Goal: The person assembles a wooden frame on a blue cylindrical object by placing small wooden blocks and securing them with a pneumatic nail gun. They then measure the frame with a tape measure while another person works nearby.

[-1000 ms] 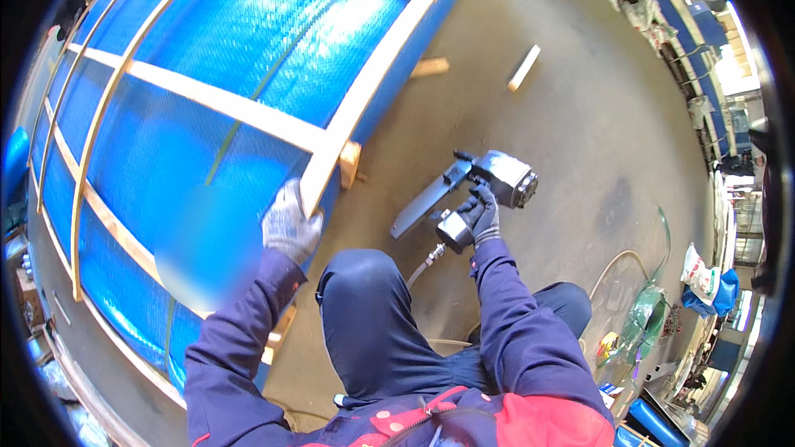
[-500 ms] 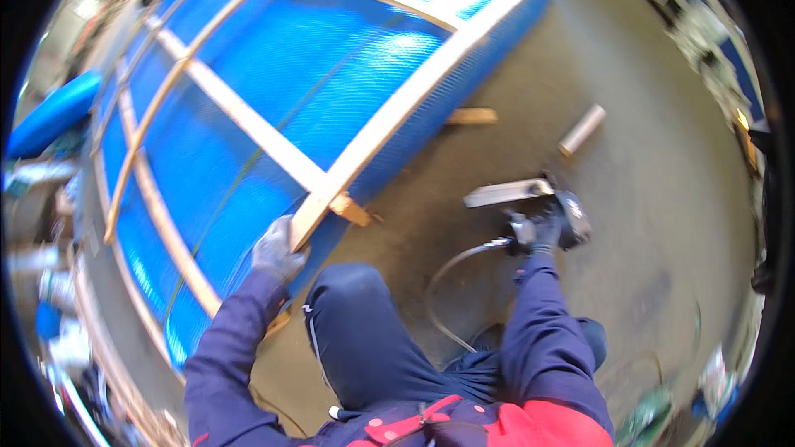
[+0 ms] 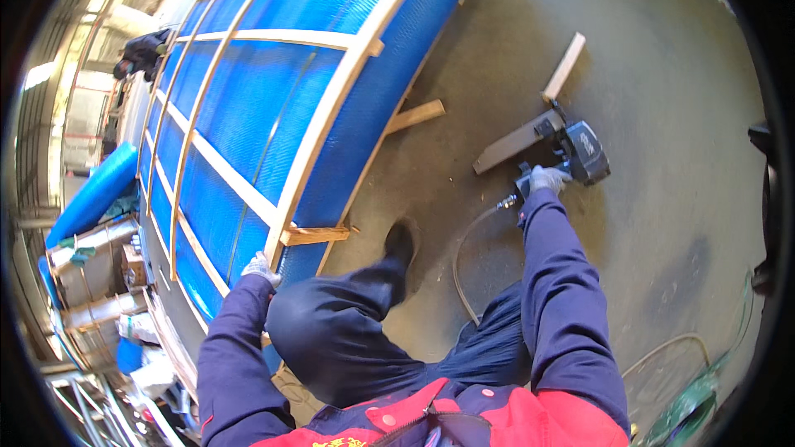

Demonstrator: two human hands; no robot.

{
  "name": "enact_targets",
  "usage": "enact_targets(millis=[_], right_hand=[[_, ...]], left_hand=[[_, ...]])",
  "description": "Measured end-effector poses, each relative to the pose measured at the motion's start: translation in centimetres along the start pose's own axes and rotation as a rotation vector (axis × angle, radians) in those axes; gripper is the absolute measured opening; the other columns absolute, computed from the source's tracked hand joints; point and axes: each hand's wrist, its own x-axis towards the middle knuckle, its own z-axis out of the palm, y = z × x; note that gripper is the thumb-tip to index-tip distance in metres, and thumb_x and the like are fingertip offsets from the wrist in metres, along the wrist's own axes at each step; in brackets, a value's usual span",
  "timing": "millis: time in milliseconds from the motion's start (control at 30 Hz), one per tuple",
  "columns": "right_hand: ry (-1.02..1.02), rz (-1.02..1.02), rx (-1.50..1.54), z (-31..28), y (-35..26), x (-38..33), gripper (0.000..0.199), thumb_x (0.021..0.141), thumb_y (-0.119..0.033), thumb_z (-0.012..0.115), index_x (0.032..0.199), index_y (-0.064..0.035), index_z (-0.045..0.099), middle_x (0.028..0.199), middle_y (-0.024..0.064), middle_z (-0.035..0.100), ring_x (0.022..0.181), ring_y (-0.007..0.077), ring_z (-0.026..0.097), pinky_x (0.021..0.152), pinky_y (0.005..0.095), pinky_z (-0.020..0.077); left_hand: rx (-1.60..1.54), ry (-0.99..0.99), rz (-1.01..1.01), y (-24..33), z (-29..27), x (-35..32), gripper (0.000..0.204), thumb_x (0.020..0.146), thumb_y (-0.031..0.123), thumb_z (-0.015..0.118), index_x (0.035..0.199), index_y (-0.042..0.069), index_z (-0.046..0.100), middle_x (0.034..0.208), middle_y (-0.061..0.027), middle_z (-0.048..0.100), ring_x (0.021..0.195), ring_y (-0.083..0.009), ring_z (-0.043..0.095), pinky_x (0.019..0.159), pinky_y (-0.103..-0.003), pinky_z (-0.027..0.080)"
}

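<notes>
My gloved left hand (image 3: 262, 270) is closed around the near end of a long wooden slat (image 3: 325, 116). This slat runs along the edge of a big load wrapped in blue bubble sheeting (image 3: 310, 0), with other slats crossing it. Out to the right, my gloved right hand (image 3: 548, 179) grips a black and grey nail gun (image 3: 586, 153) by its handle. The gun's long magazine points left, and an air hose (image 3: 460, 269) curves from its handle back toward my legs. Under the slat, a short wood block (image 3: 315, 235) sticks out near my left hand.
A loose wood piece (image 3: 565, 66) lies on the concrete floor beyond the gun. Another block (image 3: 416, 117) juts from under the load. At the far left, a person in dark clothes (image 3: 142, 55) bends by the load. A green bundle (image 3: 683, 410) lies at lower right.
My view has shifted, and more of the load's side and the hall shows. The nail gun has moved farther from my body in my right hand. My left hand still grips the slat end.
</notes>
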Motion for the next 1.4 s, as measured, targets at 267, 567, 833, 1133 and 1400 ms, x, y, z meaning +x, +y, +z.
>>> enact_targets(millis=[267,567,833,1133,1400], right_hand=[[0.186,-0.164,0.165,0.8,2.2,-1.4,0.104,0.091,-0.03,0.072,0.157,0.0116,0.003,0.146,0.0356,0.042,0.13,0.0464,0.055,0.11,0.0472,0.0467],[0.318,-0.308,0.253,2.0,4.7,-1.2,0.094,0.092,-0.025,0.074,0.155,0.0131,0.016,0.155,0.0348,0.035,0.144,0.0426,0.041,0.121,0.0433,0.0333],[0.226,-0.083,-0.333,-0.4,2.4,-2.1,0.103,0.092,-0.046,0.069,0.154,0.0158,0.014,0.137,0.0353,0.055,0.127,0.0458,0.058,0.109,0.0477,0.0458],[-0.095,-0.854,-0.533,-3.8,-11.5,-8.0,0.032,0.09,-0.039,0.07,0.096,-0.0079,0.064,0.094,0.0179,0.072,0.088,0.0357,0.071,0.078,0.0484,0.0562],[-0.083,-1.266,-0.77,15.6,-20.2,-9.9,0.054,0.085,-0.03,0.079,0.133,-0.012,0.061,0.141,0.0161,0.055,0.129,0.0342,0.054,0.107,0.0476,0.0456]], left_hand=[[-0.46,0.3,1.295,24.5,-11.8,3.1,0.033,0.095,0.019,0.07,0.121,0.0,0.065,0.101,-0.0215,0.071,0.092,-0.0357,0.072,0.08,-0.043,0.056],[-1.06,0.518,0.744,49.0,-11.6,21.1,0.062,0.096,0.022,0.07,0.148,-0.002,0.047,0.144,-0.0216,0.055,0.132,-0.0331,0.054,0.11,-0.04,0.044],[-1.967,-0.078,0.526,49.2,-12.6,21.4,0.035,0.099,0.019,0.066,0.131,0.004,0.061,0.114,-0.0104,0.066,0.099,-0.0201,0.064,0.083,-0.035,0.057],[-2.36,-0.523,0.441,49.3,-14.8,22.6,0.036,0.103,0.038,0.059,0.121,0.007,0.066,0.105,-0.0082,0.071,0.092,-0.0219,0.067,0.084,-0.038,0.058],[-2.424,-0.39,0.56,41.4,-15.3,16.5,0.043,0.103,0.03,0.06,0.133,-0.001,0.058,0.131,-0.0155,0.063,0.118,-0.0249,0.061,0.104,-0.04,0.05]])
